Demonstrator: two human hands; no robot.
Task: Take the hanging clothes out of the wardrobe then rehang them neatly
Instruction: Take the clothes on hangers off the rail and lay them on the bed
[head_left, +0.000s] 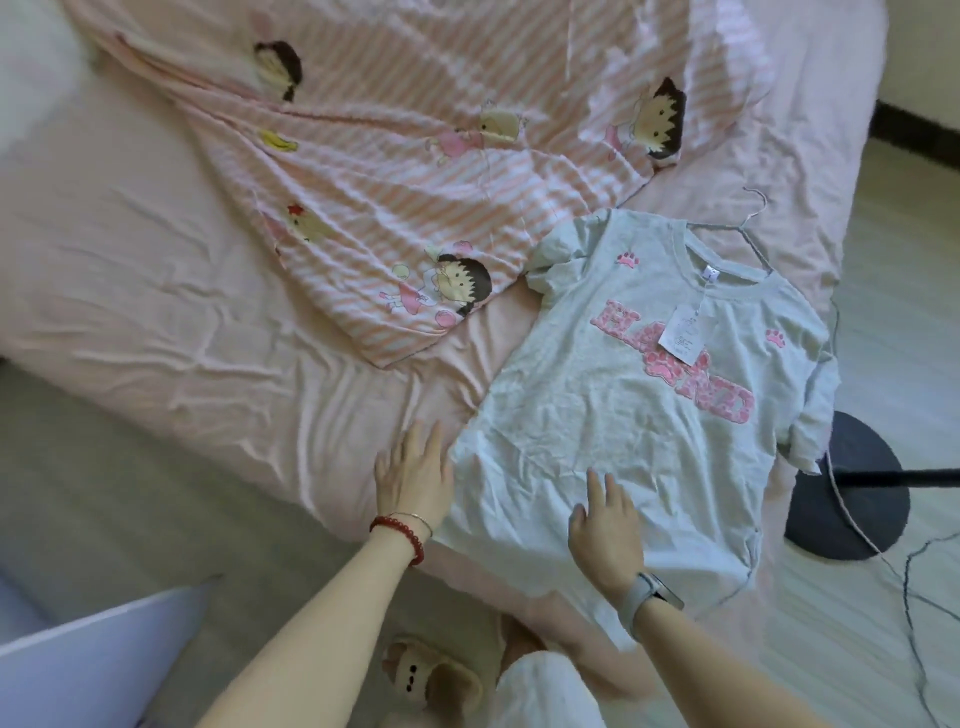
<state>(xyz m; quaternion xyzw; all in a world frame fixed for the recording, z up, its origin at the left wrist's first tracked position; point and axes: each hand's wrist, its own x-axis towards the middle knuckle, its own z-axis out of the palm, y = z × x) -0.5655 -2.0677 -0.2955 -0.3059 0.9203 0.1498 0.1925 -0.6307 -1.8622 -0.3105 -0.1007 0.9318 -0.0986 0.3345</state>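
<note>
Two hands flat on a pink bed sheet in the lower middle of the frame. Left hand, fingers straight and together, pressed on the sheet right at the lower-left hem of a pale grey T-shirt, gripping nothing; red bead bracelet and a thin bangle on its wrist. Right hand, fingers straight and slightly spread, laid palm-down on the shirt's lower part, nothing held; grey watch on that wrist. T-shirt spread face-up across the right centre of the frame, pink lettering and paw prints on the chest, white paper tag lying just below the neckline. Wire hanger inside the neck, hook poking out toward the upper right. Pink-and-white striped cartoon quilt crumpled across the upper middle, just beside the shirt's sleeve. Dark round stand base on the floor at the right edge; plush slipper at the bottom centre
</note>
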